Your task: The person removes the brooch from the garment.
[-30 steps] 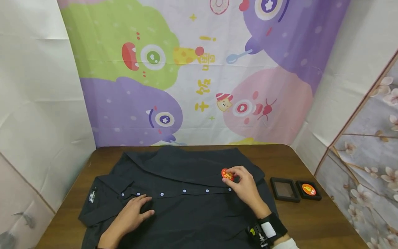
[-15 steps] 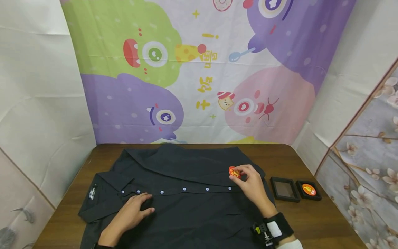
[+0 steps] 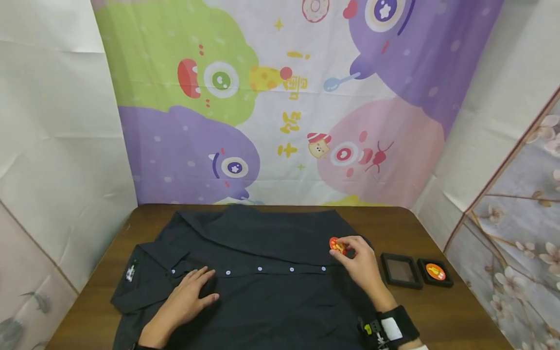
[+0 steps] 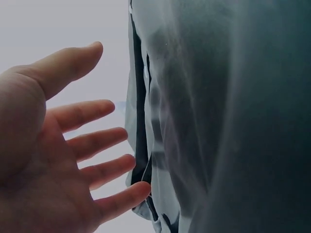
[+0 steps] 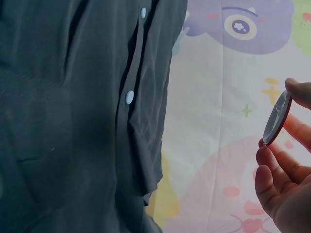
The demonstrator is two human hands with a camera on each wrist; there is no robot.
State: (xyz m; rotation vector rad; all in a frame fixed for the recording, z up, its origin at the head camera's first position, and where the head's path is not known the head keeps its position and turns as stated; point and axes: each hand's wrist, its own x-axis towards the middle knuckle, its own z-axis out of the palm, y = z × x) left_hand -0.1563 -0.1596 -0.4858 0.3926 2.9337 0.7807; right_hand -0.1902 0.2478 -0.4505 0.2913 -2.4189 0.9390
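A black button-front shirt (image 3: 267, 311) lies spread over the table with its collar to the left. My right hand (image 3: 362, 262) pinches a round red pin badge (image 3: 335, 246) between thumb and fingers, over the shirt's right part. The badge (image 5: 278, 119) is seen edge-on in the right wrist view, with a metal pin across its pale back. Over the shirt's left half, my left hand (image 3: 185, 297) has its fingers extended near the button row. In the left wrist view the left hand (image 4: 53, 160) shows an empty palm, fingers spread beside the dark cloth.
Right of the shirt, a black square frame (image 3: 387, 270) stands on the brown table (image 3: 455, 321). Beside it another black frame (image 3: 437, 283) bears a round orange badge (image 3: 435, 271). A cartoon-printed cloth (image 3: 280, 184) hangs behind the table's back edge.
My right hand has moved to the right above the shirt, carrying the red pin badge. The left hand has stayed in place over the button row.
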